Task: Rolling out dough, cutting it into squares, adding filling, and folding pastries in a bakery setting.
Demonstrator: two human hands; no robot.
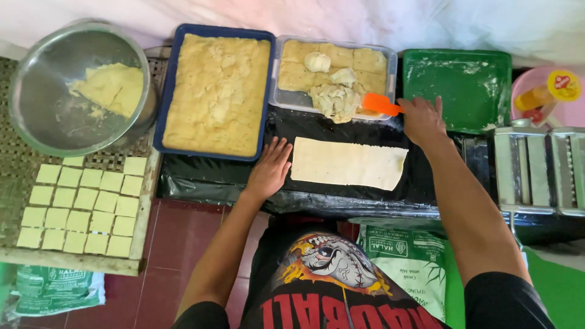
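Matt, smooth pale dough sheet beside left fingers, glossy black plastic sheet beneath, bright orange plastic scraper at right fingertips, brushed metal bowl

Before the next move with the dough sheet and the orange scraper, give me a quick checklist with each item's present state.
1. Pale rectangular dough sheet lies flat on the black work mat: ok.
2. Left hand rests at the sheet's left end, fingers spread, holding nothing: ok.
3. Right hand has the orange plastic scraper by its handle: ok, though how firm the grip is, cannot tell.
4. Scraper blade sits at the edge of the clear plastic tub of dough pieces: ok.
5. Blue rectangular tray of yellow filling stands beside the left hand, apart from the sheet: ok.
6. Sheet free of the mat underneath: cannot tell.
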